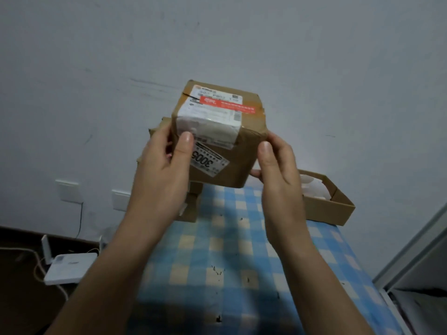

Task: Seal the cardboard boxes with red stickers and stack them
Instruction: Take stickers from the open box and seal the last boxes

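Here the left hand (pixel 159 170) and right hand (pixel 280 175) grip a cardboard box (pixel 239 165) sealed by a red sticker (pixel 227 105); beyond the right hand, an open box (pixel 333 211) holds white paper (pixel 313 188).

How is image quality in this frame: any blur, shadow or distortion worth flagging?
Head view: dim, flat light; soft focus, fine label print on the box unreadable, only 3005 legible; dark shadow at the near end of the tablecloth; wide-angle lens slants the wall sockets.

Dim bluish light, soft overall blur, bent wide-angle edges, and a shadow across the checked tablecloth (pixel 229 238).
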